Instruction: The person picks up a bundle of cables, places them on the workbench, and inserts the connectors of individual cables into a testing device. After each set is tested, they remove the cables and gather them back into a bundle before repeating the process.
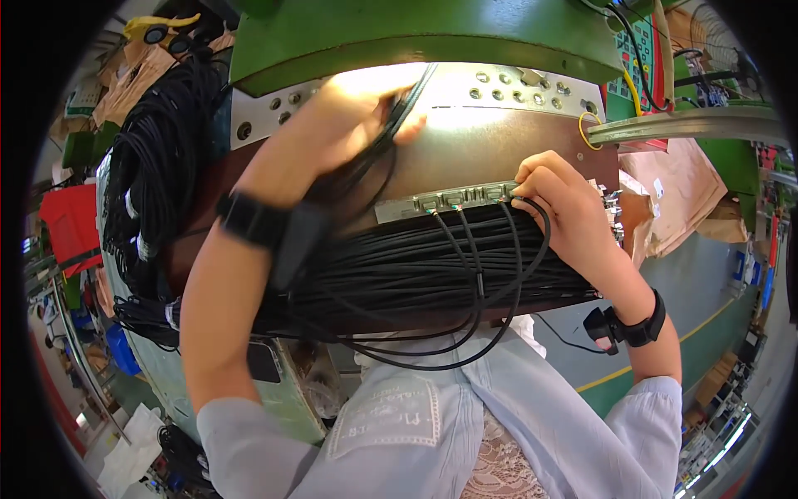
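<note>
My left hand (pixel 357 121), smeared by motion, is raised under the green machine housing. It is closed around a small bunch of black cables (pixel 386 137) that hangs down past my wrist. My right hand (pixel 559 200) pinches a black cable (pixel 544 233) at the right end of a narrow metal fixture (pixel 399 209). Its fingertips hide the cable's tip. Several other cables have thin coloured wires at their ends and sit in the fixture's slots. They loop down over a thick bundle of black cables (pixel 391 266) lying just in front of the fixture.
A green machine housing (pixel 424 37) overhangs a metal plate with round holes (pixel 499 91) and a brown work surface (pixel 465 145). Coiled black cables (pixel 158 150) are heaped at the left. A metal bar (pixel 690 125) juts in at right. Brown paper (pixel 677 195) lies beyond the right edge.
</note>
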`<control>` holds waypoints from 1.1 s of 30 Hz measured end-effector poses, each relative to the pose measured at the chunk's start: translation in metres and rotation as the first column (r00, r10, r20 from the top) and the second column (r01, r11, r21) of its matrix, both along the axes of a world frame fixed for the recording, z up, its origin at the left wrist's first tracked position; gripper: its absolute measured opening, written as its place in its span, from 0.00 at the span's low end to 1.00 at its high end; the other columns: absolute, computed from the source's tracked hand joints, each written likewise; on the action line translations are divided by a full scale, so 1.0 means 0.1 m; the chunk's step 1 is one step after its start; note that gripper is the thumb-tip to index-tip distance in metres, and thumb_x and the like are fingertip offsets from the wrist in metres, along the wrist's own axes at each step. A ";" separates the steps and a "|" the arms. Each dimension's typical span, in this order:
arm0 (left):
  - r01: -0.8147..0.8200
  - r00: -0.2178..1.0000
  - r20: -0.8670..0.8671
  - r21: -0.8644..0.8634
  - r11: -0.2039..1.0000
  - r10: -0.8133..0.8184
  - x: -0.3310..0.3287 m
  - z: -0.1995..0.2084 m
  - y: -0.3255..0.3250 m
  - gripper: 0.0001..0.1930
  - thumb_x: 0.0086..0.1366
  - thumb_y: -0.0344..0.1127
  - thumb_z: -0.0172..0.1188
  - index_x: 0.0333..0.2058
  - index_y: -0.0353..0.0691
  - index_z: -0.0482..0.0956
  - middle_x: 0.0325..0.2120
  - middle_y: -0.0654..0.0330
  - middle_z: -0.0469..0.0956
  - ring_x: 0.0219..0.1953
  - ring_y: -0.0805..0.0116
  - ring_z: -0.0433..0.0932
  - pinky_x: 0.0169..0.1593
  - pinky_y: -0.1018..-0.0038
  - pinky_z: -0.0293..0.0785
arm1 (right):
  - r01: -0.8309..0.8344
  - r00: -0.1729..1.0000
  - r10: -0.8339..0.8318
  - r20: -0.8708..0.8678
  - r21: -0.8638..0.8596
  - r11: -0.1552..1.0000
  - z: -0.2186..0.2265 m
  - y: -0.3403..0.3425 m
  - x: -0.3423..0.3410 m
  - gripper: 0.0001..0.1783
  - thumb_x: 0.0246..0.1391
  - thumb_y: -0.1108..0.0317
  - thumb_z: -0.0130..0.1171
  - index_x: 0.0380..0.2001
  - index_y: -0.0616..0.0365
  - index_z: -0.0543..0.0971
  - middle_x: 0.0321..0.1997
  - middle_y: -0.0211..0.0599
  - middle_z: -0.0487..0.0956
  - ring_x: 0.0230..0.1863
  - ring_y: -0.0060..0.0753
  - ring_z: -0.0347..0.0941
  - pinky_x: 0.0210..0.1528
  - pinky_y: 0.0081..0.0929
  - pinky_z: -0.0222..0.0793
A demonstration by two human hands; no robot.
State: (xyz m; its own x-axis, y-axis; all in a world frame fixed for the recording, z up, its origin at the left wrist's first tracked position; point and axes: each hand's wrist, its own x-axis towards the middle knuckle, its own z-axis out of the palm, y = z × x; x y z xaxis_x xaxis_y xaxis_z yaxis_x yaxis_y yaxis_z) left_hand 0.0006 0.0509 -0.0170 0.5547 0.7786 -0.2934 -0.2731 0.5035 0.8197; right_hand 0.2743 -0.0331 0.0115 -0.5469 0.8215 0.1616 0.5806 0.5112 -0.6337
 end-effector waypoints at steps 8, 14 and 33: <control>-0.001 0.957 -0.288 -0.096 0.995 -0.027 -0.03 0.57 -0.43 0.15 0.68 0.39 0.46 0.36 0.31 0.73 0.22 0.59 0.74 0.24 0.71 0.73 0.30 0.78 0.71 | -0.125 0.986 0.128 0.108 -0.036 0.991 0.17 0.17 0.07 0.09 0.45 0.82 0.56 0.31 0.61 0.71 0.33 0.38 0.73 0.34 0.36 0.71 0.35 0.27 0.66; -0.189 0.982 -0.025 -0.131 0.973 0.187 0.32 0.15 -0.05 0.13 0.69 0.39 0.45 0.33 0.34 0.73 0.17 0.63 0.68 0.17 0.76 0.65 0.21 0.79 0.62 | -0.194 0.981 0.184 -0.064 -0.393 0.899 0.27 0.76 -0.10 0.08 0.47 0.76 0.56 0.34 0.61 0.75 0.33 0.39 0.76 0.35 0.32 0.72 0.37 0.26 0.67; -0.132 0.986 -0.111 -0.033 0.991 0.127 0.33 0.33 -0.12 0.13 0.68 0.39 0.47 0.37 0.33 0.73 0.16 0.66 0.67 0.16 0.80 0.60 0.20 0.84 0.56 | 0.118 0.663 -0.366 -0.653 -0.392 0.912 -0.64 1.85 -0.28 0.12 0.50 0.66 0.60 0.35 0.63 0.76 0.33 0.35 0.76 0.34 0.30 0.71 0.37 0.25 0.68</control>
